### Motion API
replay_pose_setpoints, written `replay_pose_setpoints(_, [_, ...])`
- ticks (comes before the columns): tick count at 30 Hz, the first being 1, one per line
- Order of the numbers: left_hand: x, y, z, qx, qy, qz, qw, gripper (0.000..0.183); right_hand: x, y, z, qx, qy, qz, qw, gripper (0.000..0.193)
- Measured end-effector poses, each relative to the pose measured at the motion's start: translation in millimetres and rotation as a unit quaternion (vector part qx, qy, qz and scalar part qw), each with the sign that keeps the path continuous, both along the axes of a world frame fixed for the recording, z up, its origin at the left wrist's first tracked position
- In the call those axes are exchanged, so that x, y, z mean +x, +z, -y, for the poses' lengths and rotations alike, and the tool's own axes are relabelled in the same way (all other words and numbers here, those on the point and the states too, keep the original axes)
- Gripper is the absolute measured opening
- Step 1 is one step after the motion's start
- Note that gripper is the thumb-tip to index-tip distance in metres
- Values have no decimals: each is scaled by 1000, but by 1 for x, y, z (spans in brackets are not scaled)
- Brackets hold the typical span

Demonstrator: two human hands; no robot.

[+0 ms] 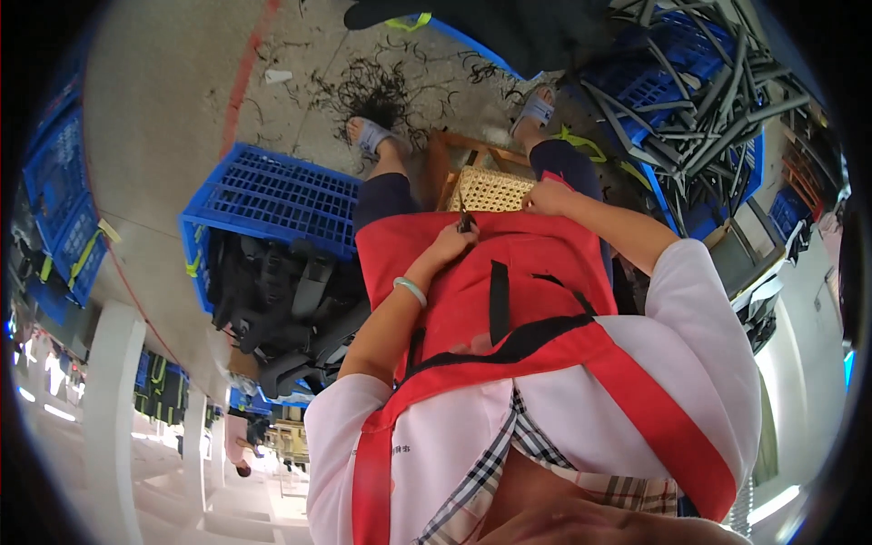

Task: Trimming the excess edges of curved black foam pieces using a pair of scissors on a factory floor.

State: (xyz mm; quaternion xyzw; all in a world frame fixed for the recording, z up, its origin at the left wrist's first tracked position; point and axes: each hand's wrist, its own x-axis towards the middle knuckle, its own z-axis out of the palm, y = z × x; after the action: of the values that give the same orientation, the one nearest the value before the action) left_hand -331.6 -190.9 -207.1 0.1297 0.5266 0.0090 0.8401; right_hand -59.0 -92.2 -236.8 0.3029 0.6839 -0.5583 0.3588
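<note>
My left hand (451, 241) is closed around a small dark pointed tool (465, 220), whose thin tip stands up past my fingers. It may be a trimming knife or snips; I cannot tell. The hand rests over the red apron (472, 282) spread across my lap. My right hand (548, 197) is curled near my right knee at the apron's far edge, and whatever it may hold is hidden. Between my legs, beyond both hands, shows a wooden stool (490, 188) with a woven cane-like top.
To my left stands a blue plastic crate (286, 195) beside a heap of black moulded parts (282, 300). Blue crates piled with dark grey tubes (718, 100) are at the far right. Black curved scraps (372, 91) litter the floor near my feet. A dark object (509, 32) lies ahead.
</note>
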Motion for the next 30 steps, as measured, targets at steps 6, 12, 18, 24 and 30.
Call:
replay_pose_setpoints(6, [-35, -110, -39, -11, 179, -140, 974, 12, -21, -73, 23, 78, -121, 6, 990, 42])
replay_pose_setpoints(12, [-63, -152, -115, 15, 359, -172, 917, 19, -84, -167, 43, 53, -82, -26, 995, 61])
replay_pose_setpoints(18, [-53, -158, -162, 62, 338, -110, 933, 23, -52, -278, 92, -290, -200, -33, 935, 75])
replay_pose_setpoints(24, [-86, -152, -176, 192, 329, -124, 916, 26, -68, -281, 39, -214, -115, -61, 968, 58])
replay_pose_setpoints(30, [-97, -148, -199, 351, 270, -152, 884, 27, -136, -293, 0, -41, -75, -77, 993, 51])
